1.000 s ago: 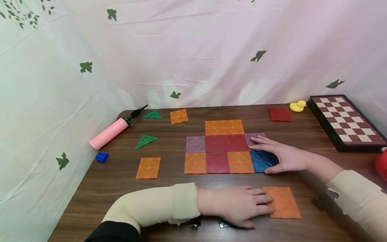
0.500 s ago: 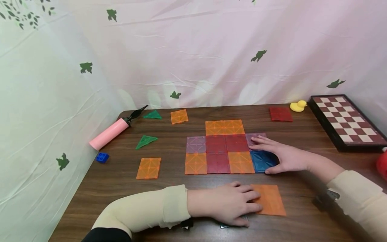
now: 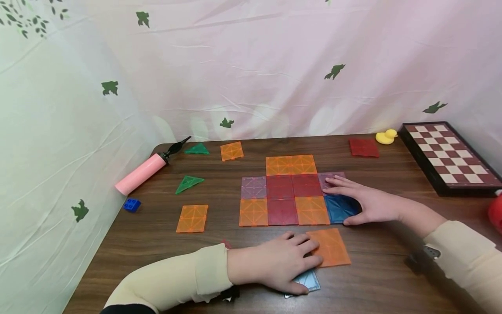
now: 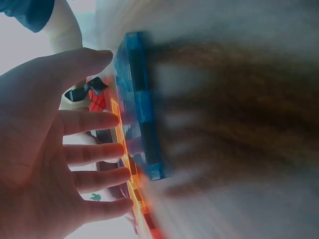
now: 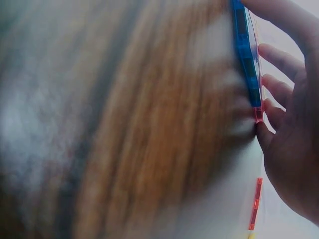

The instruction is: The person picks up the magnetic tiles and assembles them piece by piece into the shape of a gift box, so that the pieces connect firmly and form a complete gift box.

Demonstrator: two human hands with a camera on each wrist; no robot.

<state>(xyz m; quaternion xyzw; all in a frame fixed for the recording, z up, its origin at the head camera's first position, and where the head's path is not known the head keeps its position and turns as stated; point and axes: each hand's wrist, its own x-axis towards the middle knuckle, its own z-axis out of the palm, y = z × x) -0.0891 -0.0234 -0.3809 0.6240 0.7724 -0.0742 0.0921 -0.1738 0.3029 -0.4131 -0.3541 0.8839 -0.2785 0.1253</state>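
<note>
My left hand (image 3: 274,264) lies palm down, fingertips on the left side of a large orange magnetic tile (image 3: 331,247). Partly under its thumb is a clear blue tile (image 3: 311,280), whose thick edge faces the camera in the left wrist view. My right hand (image 3: 370,204) rests with spread fingers at the right end of a flat block of joined tiles. Its fingertips touch a purple tile (image 3: 332,175) and its thumb sits at the corner of a dark blue tile (image 3: 340,209). Orange, red and purple squares, such as a red tile (image 3: 283,212), make up the rest of the block.
Loose at the left are an orange tile (image 3: 192,218), a green triangle tile (image 3: 189,183), a blue toy brick (image 3: 132,204) and a pink hand pump (image 3: 141,174). A red tile (image 3: 364,148), a yellow duck (image 3: 386,137) and a chessboard (image 3: 451,157) stand at the back right.
My left hand has slid the large orange tile left and away from me, towards the joined block. More of the clear blue tile now shows. The right hand has stayed put.
</note>
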